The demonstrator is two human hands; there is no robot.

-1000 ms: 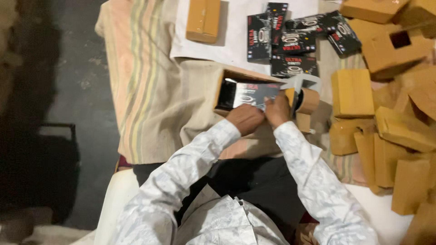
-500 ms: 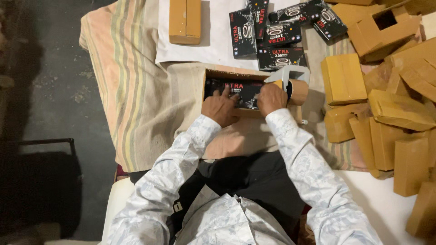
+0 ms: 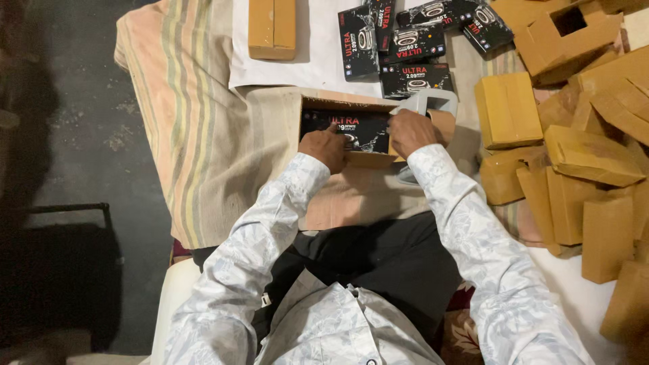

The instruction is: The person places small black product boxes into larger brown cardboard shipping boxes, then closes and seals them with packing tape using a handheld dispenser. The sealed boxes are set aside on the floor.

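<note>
As I press the black product box into the open brown carton at upper centre | long axis left-right | left hand fingers curled on its left end | right hand gripping the right end, nearer the tape dispenser.

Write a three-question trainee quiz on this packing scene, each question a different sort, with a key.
1. True or false: the left hand rests on the black box inside the open brown carton.
2. The right hand is at the: A) tape dispenser B) striped cloth C) pile of cartons
3. Fill in: the loose black boxes lie on a ___ sheet.

Key: 1 true; 2 A; 3 white.
</note>
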